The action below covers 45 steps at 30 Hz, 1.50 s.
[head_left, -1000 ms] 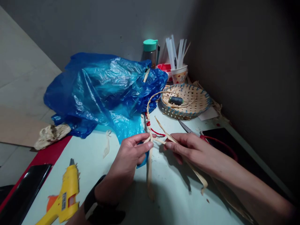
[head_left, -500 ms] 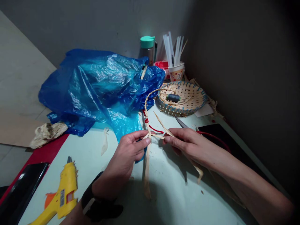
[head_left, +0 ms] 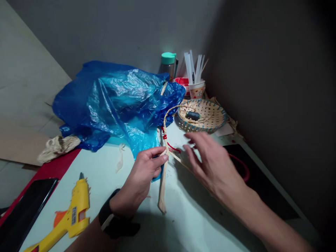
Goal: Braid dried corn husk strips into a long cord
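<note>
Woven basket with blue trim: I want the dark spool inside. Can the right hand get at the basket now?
Probably yes: the right hand hovers open just before the round woven basket with blue trim, nothing tall standing between.

Mid-frame, the person's left hand pinches a pale straw strip while the right hand hovers open and blurry just beside it, with a blue plastic bag upper left, a woven basket behind and a yellow glue gun lower left.
</note>
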Available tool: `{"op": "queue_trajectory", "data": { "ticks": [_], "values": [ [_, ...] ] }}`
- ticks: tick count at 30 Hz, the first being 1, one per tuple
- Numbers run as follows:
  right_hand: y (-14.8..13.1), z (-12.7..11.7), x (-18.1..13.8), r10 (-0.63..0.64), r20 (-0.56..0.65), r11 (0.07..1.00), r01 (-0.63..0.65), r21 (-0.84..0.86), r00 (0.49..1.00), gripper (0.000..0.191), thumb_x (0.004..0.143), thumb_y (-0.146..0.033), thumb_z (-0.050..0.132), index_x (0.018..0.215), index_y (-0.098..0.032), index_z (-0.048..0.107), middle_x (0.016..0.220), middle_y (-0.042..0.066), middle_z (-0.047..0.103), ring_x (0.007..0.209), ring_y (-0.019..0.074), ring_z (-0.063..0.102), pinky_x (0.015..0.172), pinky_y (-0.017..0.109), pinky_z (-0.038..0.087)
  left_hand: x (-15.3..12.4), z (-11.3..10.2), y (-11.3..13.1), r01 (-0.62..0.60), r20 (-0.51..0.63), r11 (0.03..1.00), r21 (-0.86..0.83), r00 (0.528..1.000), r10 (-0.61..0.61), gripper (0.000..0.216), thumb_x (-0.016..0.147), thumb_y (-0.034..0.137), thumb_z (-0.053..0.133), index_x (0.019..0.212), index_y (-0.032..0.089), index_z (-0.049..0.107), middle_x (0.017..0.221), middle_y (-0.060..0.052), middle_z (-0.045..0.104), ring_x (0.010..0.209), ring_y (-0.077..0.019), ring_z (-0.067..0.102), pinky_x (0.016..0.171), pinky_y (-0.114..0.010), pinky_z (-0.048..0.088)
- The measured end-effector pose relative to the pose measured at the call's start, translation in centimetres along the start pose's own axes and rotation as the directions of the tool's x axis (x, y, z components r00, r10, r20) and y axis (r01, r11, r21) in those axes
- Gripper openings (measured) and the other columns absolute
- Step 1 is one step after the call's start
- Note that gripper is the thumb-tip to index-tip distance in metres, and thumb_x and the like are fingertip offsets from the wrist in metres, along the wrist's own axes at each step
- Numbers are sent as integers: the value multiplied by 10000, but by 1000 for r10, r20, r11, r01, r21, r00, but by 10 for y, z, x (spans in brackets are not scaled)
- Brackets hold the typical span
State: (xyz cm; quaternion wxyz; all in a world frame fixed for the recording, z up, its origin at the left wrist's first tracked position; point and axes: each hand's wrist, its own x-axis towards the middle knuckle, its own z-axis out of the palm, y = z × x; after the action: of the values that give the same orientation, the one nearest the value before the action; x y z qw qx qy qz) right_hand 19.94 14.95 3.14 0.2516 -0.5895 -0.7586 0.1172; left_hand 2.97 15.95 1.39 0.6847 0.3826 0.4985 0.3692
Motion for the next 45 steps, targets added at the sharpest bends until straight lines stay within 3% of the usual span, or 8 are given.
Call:
{"op": "queue_trajectory", "data": {
  "ticks": [3, 8, 18, 24, 30, 33, 36, 45],
  "values": [
    [-13, 14, 1, 68, 313, 941, -165, 294, 947, 262, 950, -342, 359, 1060, -179, 533, 836, 64, 634, 722, 184, 558, 626, 281, 373, 1, 2, -1, -17, -11, 1000, -8, 1000, 17, 313, 728, 244, 688, 1010, 108, 683, 542, 78, 366, 441, -32, 190, 432, -191, 167],
    [-9, 34, 10, 56, 299, 843, -206, 497, 952, 231, 935, -315, 394, 956, -165, 567, 882, 47, 632, 783, 156, 528, 669, 253, 347, 3, 1, 0, -187, -81, 935, 303, 972, 220, 215, 731, 210, 646, 920, 157, 736, 616, -6, 593, 615, -143, 507, 632, -251, 391],
    [-5, 39, 5, 62, 279, 808, -212, 549, 958, 338, 889, -296, 423, 625, -157, 581, 548, -22, 528, 533, 108, 431, 549, 229, 297, -24, 4, 10, -305, 148, 269, 914, 866, 478, 279, 863, 212, 454, 704, 179, 680, 719, -89, 655, 669, -215, 557, 632, -310, 324],
    [-4, 34, 0, 31, 437, 422, -407, 810, 899, 271, 860, -333, 498, 793, -136, 672, 757, 42, 629, 707, 149, 553, 680, 255, 403, -48, 33, -19, -233, 207, 7, 973, 879, 429, 436, 809, 19, 356, 1135, 84, 638, 984, -212, 657, 785, -299, 606, 636, -352, 333],
    [0, 30, -1, 52, 467, 322, -458, 829, 883, 233, 824, -288, 546, 718, -127, 677, 757, 38, 617, 559, 89, 442, 510, 208, 311, -43, 16, 9, -389, 223, 355, 850, 877, 426, 212, 828, 246, 546, 671, 217, 685, 757, -74, 648, 721, -226, 578, 675, -315, 364],
    [-1, 30, -1, 48, 498, 312, -487, 816, 866, 239, 822, -300, 538, 707, -130, 659, 680, 13, 583, 469, 68, 304, 449, 215, 210, -27, 4, 20, -341, -42, 598, 725, 846, 532, 165, 844, 297, 536, 890, 202, 662, 871, -69, 630, 834, -213, 569, 766, -308, 383],
    [-5, 29, -2, -33, 516, 242, -494, 835, 856, 234, 843, -303, 507, 705, -144, 609, 675, 20, 589, 544, 98, 427, 521, 216, 298, -11, 1, 10, -242, 92, 907, 344, 970, 224, 378, 874, 332, 480, 1231, 208, 490, 690, 0, 582, 630, -149, 551, 620, -259, 404],
    [-5, 28, -7, -43, 395, 603, -291, 743, 918, 259, 941, -314, 384, 809, -170, 553, 707, 10, 585, 709, 138, 534, 657, 240, 357, -6, 6, -8, -100, 22, 995, -25, 995, 100, 323, 810, 320, 592, 1080, 212, 450, 595, 96, 395, 426, -32, 223, 409, -178, 127]
  ]
}}
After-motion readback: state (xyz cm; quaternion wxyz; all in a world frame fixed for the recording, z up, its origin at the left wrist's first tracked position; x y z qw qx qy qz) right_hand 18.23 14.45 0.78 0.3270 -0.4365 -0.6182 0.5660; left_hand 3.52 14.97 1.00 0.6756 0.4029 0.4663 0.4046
